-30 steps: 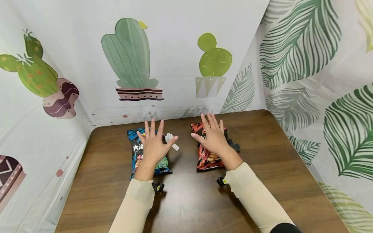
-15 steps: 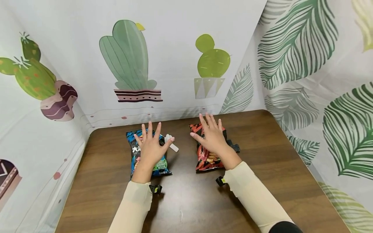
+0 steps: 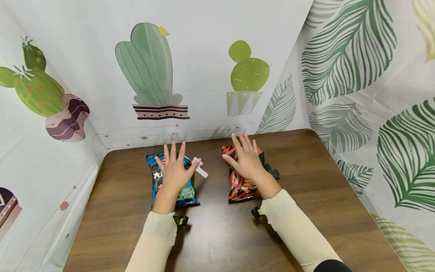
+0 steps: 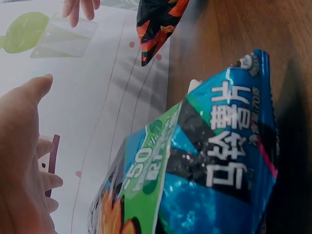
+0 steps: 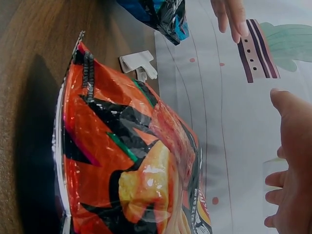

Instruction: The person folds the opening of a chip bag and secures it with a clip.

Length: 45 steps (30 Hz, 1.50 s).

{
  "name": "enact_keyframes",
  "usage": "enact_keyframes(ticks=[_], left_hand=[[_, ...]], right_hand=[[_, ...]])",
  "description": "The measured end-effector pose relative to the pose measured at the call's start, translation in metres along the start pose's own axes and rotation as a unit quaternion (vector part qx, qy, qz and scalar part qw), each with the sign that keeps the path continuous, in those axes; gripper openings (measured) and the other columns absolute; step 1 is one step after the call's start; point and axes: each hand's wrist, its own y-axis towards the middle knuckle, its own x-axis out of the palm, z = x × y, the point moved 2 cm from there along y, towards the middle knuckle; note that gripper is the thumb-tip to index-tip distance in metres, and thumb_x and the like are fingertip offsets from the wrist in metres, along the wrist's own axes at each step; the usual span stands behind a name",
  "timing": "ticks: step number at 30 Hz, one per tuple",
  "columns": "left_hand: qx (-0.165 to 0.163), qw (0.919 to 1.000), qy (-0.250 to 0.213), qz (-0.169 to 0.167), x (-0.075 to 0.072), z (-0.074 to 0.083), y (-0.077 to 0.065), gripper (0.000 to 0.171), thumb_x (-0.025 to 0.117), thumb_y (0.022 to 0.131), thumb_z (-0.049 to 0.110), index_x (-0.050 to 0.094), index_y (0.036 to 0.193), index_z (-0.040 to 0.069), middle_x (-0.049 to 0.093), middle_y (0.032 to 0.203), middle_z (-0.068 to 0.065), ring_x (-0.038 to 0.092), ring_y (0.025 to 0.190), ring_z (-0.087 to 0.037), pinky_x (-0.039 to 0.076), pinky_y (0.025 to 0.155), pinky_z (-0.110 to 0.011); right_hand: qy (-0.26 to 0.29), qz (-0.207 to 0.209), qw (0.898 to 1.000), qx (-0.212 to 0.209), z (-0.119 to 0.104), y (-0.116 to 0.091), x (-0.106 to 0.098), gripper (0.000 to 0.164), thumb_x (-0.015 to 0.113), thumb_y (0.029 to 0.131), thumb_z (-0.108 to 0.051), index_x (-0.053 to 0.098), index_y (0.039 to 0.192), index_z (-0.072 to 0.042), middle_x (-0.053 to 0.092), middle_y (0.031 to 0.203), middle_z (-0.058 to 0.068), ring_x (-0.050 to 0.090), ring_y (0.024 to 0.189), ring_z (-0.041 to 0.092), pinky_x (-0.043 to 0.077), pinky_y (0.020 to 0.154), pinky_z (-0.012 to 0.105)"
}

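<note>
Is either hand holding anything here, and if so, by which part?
Nothing is held; the left hand hovers above the blue bag, the right hand above the red bag.

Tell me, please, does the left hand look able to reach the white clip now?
Probably yes. The left hand holds nothing, and the white clip lies on its thumb side, with nothing visible blocking the way.

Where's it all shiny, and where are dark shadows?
Head view: pale glare on the brown table, low in the middle; left wrist view: white glints on the blue bag, dark shadow at picture right; right wrist view: bright glints on the red bag, dark shadow at picture left.
</note>
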Motion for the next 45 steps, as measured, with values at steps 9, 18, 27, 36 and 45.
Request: enact_keyframes(ticks=[9, 18, 27, 36, 45], left_hand=[[-0.024, 0.9997, -0.006, 0.009, -0.007, -0.01, -0.003, 0.091, 0.039, 0.093, 0.078, 0.016, 0.164, 0.026, 0.007, 0.171, -0.013, -0.01, 0.158, -0.038, -0.007, 0.115, -0.077], [-0.058, 0.9975, -0.03, 0.025, -0.009, -0.023, -0.007, 0.094, 0.041, 0.095, 0.075, 0.011, 0.164, 0.018, 0.011, 0.169, -0.021, -0.007, 0.158, -0.038, -0.007, 0.115, -0.077], [-0.108, 0.9924, -0.044, 0.037, -0.01, -0.036, -0.011, 0.098, 0.041, 0.096, 0.073, 0.013, 0.163, 0.007, 0.012, 0.168, -0.024, -0.005, 0.158, -0.04, -0.005, 0.117, -0.075], [-0.133, 0.9888, -0.055, 0.04, -0.011, -0.042, -0.016, 0.098, 0.041, 0.097, 0.071, 0.014, 0.162, 0.002, 0.012, 0.168, -0.026, 0.0, 0.158, -0.043, 0.003, 0.118, -0.075], [-0.156, 0.9844, -0.072, 0.039, -0.008, -0.048, -0.02, 0.095, 0.045, 0.099, 0.065, 0.012, 0.162, 0.002, 0.009, 0.168, -0.026, 0.001, 0.158, -0.042, 0.006, 0.118, -0.074]], right_hand=[[0.015, 0.001, 1.0, -0.019, -0.004, 0.001, 0.001, 0.083, 0.045, 0.102, -0.06, 0.008, 0.164, -0.02, 0.012, 0.17, 0.015, 0.004, 0.16, 0.032, 0.003, 0.127, 0.058], [0.043, 0.003, 0.998, -0.052, -0.009, -0.001, 0.003, 0.078, 0.046, 0.103, -0.057, 0.02, 0.163, -0.015, 0.019, 0.169, 0.013, 0.014, 0.158, 0.033, 0.01, 0.126, 0.059], [0.063, -0.02, 0.997, -0.048, -0.015, -0.005, 0.011, 0.073, 0.043, 0.104, -0.056, 0.023, 0.162, -0.017, 0.026, 0.165, 0.016, 0.025, 0.154, 0.036, 0.021, 0.122, 0.064], [0.055, -0.022, 0.997, -0.058, -0.019, -0.008, 0.019, 0.071, 0.044, 0.104, -0.055, 0.029, 0.16, -0.015, 0.031, 0.163, 0.016, 0.032, 0.15, 0.037, 0.026, 0.121, 0.059], [0.064, -0.03, 0.996, -0.063, -0.026, -0.012, 0.025, 0.067, 0.046, 0.104, -0.053, 0.037, 0.156, -0.011, 0.034, 0.161, 0.017, 0.032, 0.151, 0.036, 0.027, 0.122, 0.058]])
